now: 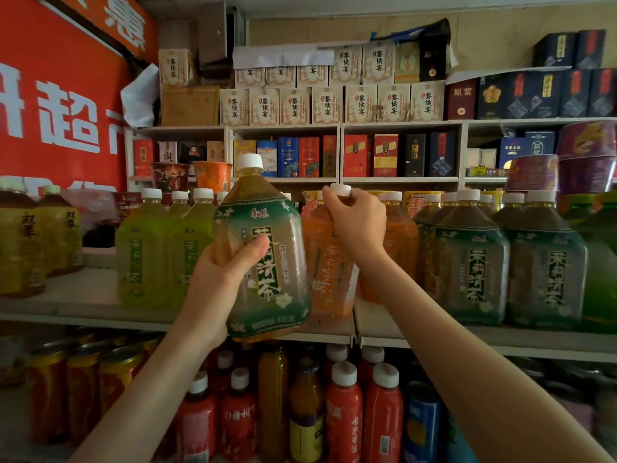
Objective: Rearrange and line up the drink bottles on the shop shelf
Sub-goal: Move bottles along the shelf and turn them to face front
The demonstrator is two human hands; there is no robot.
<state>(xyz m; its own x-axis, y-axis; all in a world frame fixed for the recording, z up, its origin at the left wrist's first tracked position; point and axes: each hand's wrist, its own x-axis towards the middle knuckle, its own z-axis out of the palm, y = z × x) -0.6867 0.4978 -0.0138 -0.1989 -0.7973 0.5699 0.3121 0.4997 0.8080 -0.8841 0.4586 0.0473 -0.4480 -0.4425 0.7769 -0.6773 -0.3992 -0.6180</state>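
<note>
Our left grip (218,289) curls round the green tea bottle (267,235), up in front of the shelf (83,295). Our right grip (357,222) pinches the cap (342,189) of the orange bottle (322,272) on the shelf.

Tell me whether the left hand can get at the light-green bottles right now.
Reach yes, grasp probably not: the left hand grips the dark-green tea bottle, though the light-green bottles stand unblocked at the front of the shelf beside it.

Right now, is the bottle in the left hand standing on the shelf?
No, the left hand grips the green-label bottle tilted in front of the shelf.
</note>
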